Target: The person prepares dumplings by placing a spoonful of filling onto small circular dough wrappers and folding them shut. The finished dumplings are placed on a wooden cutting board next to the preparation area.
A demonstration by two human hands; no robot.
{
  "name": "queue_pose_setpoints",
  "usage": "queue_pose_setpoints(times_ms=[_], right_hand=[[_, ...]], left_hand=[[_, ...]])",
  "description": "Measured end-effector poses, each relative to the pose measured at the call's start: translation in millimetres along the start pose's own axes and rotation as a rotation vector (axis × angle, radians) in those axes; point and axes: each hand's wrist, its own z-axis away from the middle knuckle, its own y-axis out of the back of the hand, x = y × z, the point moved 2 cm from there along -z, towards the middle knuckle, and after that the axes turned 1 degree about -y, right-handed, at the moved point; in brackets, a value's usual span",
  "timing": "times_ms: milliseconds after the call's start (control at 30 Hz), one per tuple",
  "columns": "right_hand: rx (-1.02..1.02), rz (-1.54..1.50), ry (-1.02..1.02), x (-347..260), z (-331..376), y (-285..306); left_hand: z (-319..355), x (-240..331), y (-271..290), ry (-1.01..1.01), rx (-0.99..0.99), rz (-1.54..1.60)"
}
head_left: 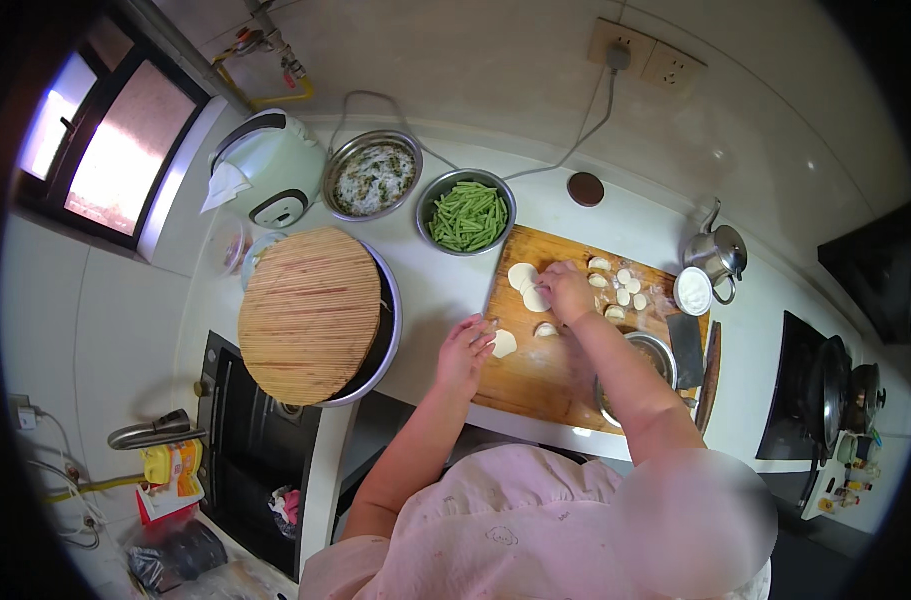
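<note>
On the floured wooden cutting board [535,390], my right hand [567,292] has its fingers closed at the edge of the overlapping round dumpling wrappers [522,276]. My left hand [462,355] is over the board's left edge, fingers apart and slightly curled. Right beside its fingertips is a single dumpling wrapper [503,344]. Folded dumplings [545,330] sit near my right hand, with more beyond it. Several small dough pieces [623,287] lie to its right. Under my right forearm, a metal bowl [661,352] is partly hidden; its contents are hard to make out.
A cleaver [685,350] and a rolling pin [710,375] lie at the right, near a white flour bowl [692,291] and kettle [717,250]. Behind stand a green bean bowl [467,246], another metal bowl [335,180] and rice cooker [275,165]. A round slatted board [310,315] covers a basin.
</note>
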Motion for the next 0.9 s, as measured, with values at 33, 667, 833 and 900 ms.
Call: queue_pose_setpoints(times_ms=[33,667,833,900], right_hand=[[-0.001,0.006,-0.002,-1.2,-0.8,-2.3],[-0.151,0.017,-0.107,7.8,-9.9,-16.9],[-0.216,0.039,-0.123,6.6,-12.8,-13.0],[-0.187,0.023,-0.118,4.8,-11.3,-13.4]], left_hand=[[0.0,0.9,0.8,0.001,-0.001,-0.003],[-2.5,-10.3,15.2,0.028,0.008,0.007],[1.1,-15.2,11.7,0.048,-0.007,-0.016],[1.0,-19.6,11.5,0.058,-0.009,-0.019]])
